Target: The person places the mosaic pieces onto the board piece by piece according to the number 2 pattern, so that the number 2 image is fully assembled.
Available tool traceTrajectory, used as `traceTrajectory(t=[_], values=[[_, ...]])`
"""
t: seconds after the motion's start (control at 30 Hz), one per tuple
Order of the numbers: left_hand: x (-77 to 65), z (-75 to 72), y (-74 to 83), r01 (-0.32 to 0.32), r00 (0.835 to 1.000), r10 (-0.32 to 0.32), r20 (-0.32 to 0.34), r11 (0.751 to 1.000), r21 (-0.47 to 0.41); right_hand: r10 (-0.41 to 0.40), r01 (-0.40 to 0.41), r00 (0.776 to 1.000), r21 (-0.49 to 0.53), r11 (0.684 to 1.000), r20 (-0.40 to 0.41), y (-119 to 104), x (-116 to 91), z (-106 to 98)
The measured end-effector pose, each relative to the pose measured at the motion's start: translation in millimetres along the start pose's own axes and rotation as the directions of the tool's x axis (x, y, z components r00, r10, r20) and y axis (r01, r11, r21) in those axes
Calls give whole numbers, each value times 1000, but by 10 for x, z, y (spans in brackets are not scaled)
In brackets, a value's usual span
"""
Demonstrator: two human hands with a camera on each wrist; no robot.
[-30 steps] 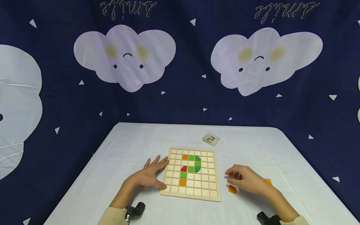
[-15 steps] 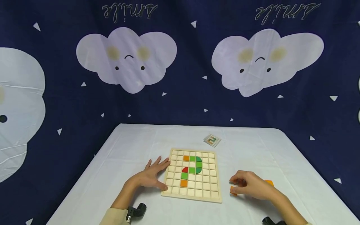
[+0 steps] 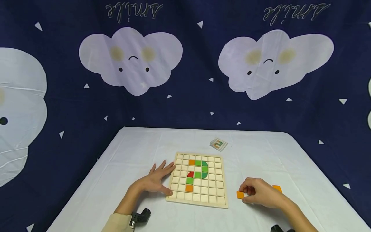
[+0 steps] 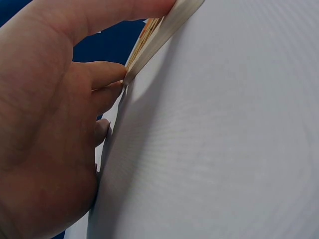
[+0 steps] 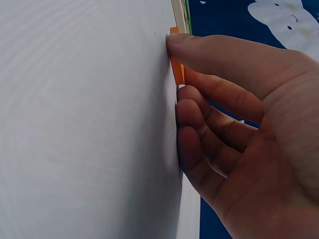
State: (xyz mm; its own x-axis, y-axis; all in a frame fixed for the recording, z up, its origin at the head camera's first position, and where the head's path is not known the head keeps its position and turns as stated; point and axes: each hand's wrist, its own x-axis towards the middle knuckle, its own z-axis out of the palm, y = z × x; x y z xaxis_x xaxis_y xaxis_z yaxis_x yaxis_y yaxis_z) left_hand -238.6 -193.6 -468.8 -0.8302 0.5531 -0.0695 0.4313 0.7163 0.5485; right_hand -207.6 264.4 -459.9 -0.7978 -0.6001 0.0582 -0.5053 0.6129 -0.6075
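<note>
A wooden grid board (image 3: 213, 190) lies flat on the white table. Orange, green and red tiles sit in some of its squares, the green ones partly square and partly round-edged. My left hand (image 3: 155, 182) is spread at the board's left side, thumb and fingertips touching its edge; the left wrist view shows the thumb against the board rim (image 4: 174, 22). To the right of the board, my right hand (image 3: 261, 193) pinches an orange square tile (image 3: 240, 195) between thumb and index finger, low at the tabletop. In the right wrist view the other fingers curl below the tile (image 5: 176, 69).
Another orange piece (image 3: 277, 188) lies behind the right hand, partly hidden by it. Beyond the board is a small pattern card (image 3: 218, 144) printed with a coloured grid. A dark blue cloth (image 3: 191, 106) with clouds hangs behind the table.
The right hand has come down and slightly toward me to the orange tile, and its thumb and index finger have closed on it. The left hand stays at the board's edge.
</note>
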Motion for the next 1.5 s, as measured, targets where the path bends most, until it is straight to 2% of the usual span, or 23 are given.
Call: traceTrajectory(t=[0.43,0.7,1.17,1.5], values=[[-10,-18,38,-2,1000,2,2,1000,-1,37,-39,998,-37,999,-51,3,26,7],[-16,-13,31,-8,1000,8,-3,1000,-7,-11,6,996,-54,999,-92,26,37,27],[4,-18,29,-3,1000,3,0,1000,6,9,-6,999,47,999,-51,-3,172,22],[-2,-26,49,19,1000,-19,11,1000,2,-40,44,997,62,997,-66,-70,345,92]])
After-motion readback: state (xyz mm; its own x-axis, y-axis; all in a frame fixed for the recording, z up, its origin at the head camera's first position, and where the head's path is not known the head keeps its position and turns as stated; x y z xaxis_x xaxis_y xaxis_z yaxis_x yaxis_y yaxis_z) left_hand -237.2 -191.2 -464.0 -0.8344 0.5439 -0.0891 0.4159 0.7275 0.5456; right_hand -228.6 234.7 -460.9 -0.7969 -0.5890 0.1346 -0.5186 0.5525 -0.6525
